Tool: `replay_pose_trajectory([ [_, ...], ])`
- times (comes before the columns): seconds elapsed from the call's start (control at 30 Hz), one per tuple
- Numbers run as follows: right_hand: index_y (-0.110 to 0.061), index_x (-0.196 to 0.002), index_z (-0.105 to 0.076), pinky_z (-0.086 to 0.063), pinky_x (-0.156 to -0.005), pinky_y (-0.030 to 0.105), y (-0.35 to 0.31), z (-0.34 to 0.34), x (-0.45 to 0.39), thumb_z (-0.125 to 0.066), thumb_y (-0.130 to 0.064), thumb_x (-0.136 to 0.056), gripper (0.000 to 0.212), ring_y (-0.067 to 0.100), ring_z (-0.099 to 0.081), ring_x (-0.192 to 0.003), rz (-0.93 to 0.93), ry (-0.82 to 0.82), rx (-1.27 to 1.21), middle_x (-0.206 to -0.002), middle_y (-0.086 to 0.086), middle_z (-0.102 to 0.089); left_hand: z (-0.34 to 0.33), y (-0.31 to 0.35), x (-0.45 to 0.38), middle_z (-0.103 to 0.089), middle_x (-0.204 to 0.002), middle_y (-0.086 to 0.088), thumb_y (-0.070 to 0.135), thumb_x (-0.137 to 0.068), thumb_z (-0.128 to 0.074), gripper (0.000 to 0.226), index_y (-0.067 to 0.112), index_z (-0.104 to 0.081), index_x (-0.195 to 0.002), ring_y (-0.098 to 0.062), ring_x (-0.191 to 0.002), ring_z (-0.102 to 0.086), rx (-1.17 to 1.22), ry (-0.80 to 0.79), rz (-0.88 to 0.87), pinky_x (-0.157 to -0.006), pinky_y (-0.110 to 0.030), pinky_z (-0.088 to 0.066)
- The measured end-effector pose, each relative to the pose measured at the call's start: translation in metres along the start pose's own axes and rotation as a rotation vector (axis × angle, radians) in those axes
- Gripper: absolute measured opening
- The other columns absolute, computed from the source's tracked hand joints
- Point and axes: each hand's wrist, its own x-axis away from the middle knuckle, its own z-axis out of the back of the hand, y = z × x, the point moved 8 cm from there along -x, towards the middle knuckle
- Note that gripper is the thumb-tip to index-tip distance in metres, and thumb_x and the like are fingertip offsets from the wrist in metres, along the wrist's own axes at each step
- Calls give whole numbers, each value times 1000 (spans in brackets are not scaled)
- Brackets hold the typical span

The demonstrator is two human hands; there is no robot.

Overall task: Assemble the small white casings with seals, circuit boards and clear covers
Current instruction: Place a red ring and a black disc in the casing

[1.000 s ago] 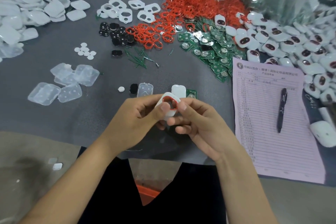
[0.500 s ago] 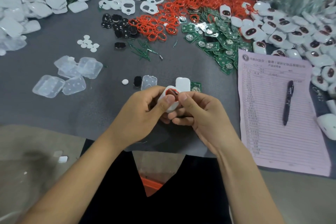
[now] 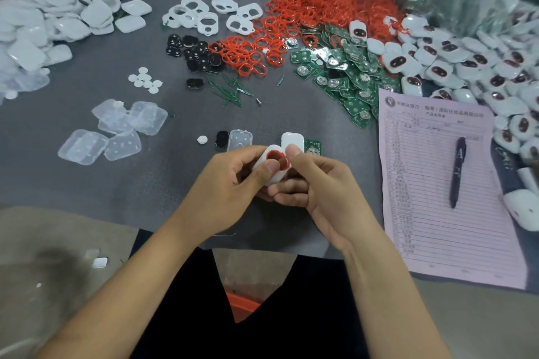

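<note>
A small white casing (image 3: 269, 178) with a red seal (image 3: 277, 156) in its opening is held over the table's near edge between both hands. My left hand (image 3: 230, 183) grips its left side, thumb pressing on the seal. My right hand (image 3: 318, 186) holds its right side, thumb tip at the seal's upper right. Just behind lie another white casing (image 3: 292, 140), a green circuit board (image 3: 313, 148), a clear cover (image 3: 239, 139), a black part (image 3: 221, 138) and a white disc (image 3: 201, 139).
The grey table (image 3: 262, 119) carries piles: red seals (image 3: 306, 9), green boards (image 3: 344, 73), assembled casings (image 3: 472, 64) at right, white frames (image 3: 210, 16), black parts (image 3: 195, 52), clear covers (image 3: 116, 131), white shells (image 3: 43, 26) at left. A pen (image 3: 457, 172) lies on a pink form (image 3: 443, 189).
Both thumbs have shifted slightly on the red seal while the hands keep hold of the casing. The camera view has moved a little.
</note>
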Motion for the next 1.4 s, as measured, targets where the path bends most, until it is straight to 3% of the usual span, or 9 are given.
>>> replay_pose_trajectory([
  [0.3, -9, -87, -79, -59, -60, 23, 2, 0, -3, -72, -31, -85, 23, 18, -72, -65, -74, -41, 7, -78, 13, -72, -1, 0, 4, -76, -99, 10, 33, -107, -57, 22, 26, -72, -122, -12, -93, -73, -48, 9, -70, -75, -12, -51],
  [0.43, -10, -87, -80, -58, -57, 23, 5, 2, -3, -72, -33, -92, 25, 22, -73, -62, 12, 54, 100, -76, 19, -75, 0, -4, 4, -76, -98, 6, 35, -107, -57, 24, 26, -71, -123, -18, -91, -73, -51, 6, -50, -74, -28, -58],
  [0.53, -9, -82, -80, -57, -54, 23, 6, 4, -4, -75, -40, -87, 32, 22, -72, -58, 30, 90, 114, -73, 20, -74, -1, -4, 4, -76, -94, 4, 35, -107, -57, 24, 26, -72, -123, -16, -82, -73, 1, -20, -37, -70, -28, -60],
  [0.6, -8, -83, -81, -57, -54, 22, 5, 3, -4, -76, -45, -79, 38, 20, -72, -58, 20, 63, 78, -74, 21, -74, -1, -4, 3, -77, -97, 5, 33, -107, -56, 23, 27, -72, -122, -14, -85, -75, 38, -37, -27, -71, -24, -60],
  [0.7, -6, -90, -80, -59, -61, 21, 6, 4, -3, -68, -42, -85, 37, 17, -74, -67, -18, -35, -43, -82, 17, -75, -4, -6, -2, -78, -98, 4, 30, -107, -54, 21, 31, -72, -118, -10, -84, -76, 155, -43, 19, -70, -19, -59],
  [0.87, -1, -109, -69, -60, -65, 19, 7, 6, 0, -61, -24, -91, 30, 13, -75, -73, -79, -118, -122, -87, 10, -76, -6, -11, -3, -73, -87, -3, 33, -102, -58, 32, 29, -65, -133, -15, -74, -74, 260, -28, 60, -68, -27, -62],
  [1.03, -2, -100, -70, -58, -61, 17, 7, 4, -3, -64, -27, -88, 28, 11, -73, -66, -56, -91, -67, -77, 8, -74, -7, -11, -2, -69, -83, -7, 34, -105, -55, 32, 24, -64, -134, -16, -68, -71, 174, -31, 34, -66, -28, -61],
  [1.2, -8, -88, -77, -58, -59, 18, 7, 4, -3, -66, -31, -86, 25, 13, -72, -65, -7, -55, -10, -78, 12, -74, -9, -12, -1, -68, -88, -10, 35, -107, -52, 29, 22, -58, -131, -29, -70, -71, 139, -66, 46, -69, -42, -63],
  [1.4, -15, -82, -83, -59, -61, 18, 5, 2, -2, -69, -34, -85, 23, 12, -73, -66, -6, -46, 16, -77, 11, -75, -7, -11, 0, -69, -91, -6, 32, -105, -51, 28, 20, -57, -130, -21, -72, -71, 114, -70, 37, -69, -27, -60],
])
